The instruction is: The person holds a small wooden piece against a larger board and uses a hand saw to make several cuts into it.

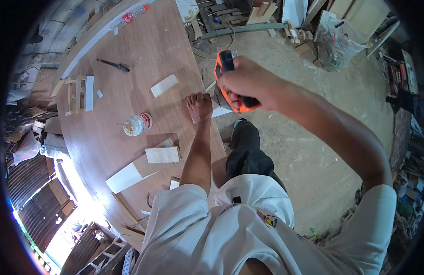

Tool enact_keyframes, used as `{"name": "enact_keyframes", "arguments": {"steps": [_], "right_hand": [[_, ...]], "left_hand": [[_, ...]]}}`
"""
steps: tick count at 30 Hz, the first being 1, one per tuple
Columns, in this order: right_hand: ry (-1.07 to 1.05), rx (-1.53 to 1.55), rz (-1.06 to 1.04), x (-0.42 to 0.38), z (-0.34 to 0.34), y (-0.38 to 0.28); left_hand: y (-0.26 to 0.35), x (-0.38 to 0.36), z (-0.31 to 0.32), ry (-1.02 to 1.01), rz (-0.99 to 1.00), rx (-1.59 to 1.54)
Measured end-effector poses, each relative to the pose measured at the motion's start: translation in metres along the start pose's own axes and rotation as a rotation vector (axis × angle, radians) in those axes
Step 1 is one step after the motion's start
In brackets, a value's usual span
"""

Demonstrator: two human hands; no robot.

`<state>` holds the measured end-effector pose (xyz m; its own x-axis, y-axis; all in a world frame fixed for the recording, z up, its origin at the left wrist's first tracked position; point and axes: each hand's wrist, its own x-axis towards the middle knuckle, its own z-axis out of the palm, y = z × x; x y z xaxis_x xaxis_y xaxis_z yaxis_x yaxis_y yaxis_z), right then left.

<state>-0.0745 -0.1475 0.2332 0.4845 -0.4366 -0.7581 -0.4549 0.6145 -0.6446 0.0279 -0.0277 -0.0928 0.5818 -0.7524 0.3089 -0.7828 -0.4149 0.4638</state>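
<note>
Red jar label (146, 121) is unreadable; the right hand (247, 83) grips a saw (226, 60).

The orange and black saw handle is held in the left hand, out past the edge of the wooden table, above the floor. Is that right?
Not quite: the head view shows it in the right hand, not the left. The orange and black saw handle is indeed out past the edge of the wooden table, above the floor.
</note>
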Motion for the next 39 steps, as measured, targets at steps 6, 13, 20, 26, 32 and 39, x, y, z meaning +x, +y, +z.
{"name": "enact_keyframes", "arguments": {"steps": [6, 13, 20, 26, 32, 39], "right_hand": [[-0.035, -0.135, 0.041, 0.039, 0.001, -0.004], [0.239, -0.12, -0.206, 0.13, 0.03, 0.122], [0.036, 0.0, -0.094, 0.136, 0.005, 0.125], [0.164, -0.02, -0.227, 0.136, 0.019, 0.153], [0.344, 0.018, -0.502, 0.086, 0.02, 0.208], [0.323, -0.096, -0.794, 0.072, 0.035, 0.291]], "left_hand": [[0.005, 0.002, -0.005, -0.021, -0.036, -0.007], [0.001, 0.0, -0.008, -0.061, 0.054, 0.019], [0.001, 0.002, 0.003, 0.009, -0.01, -0.001], [0.008, 0.005, -0.009, 0.037, 0.003, -0.119], [0.003, 0.006, -0.003, 0.051, 0.113, -0.072], [-0.007, 0.002, -0.001, -0.118, -0.058, -0.02]]}}
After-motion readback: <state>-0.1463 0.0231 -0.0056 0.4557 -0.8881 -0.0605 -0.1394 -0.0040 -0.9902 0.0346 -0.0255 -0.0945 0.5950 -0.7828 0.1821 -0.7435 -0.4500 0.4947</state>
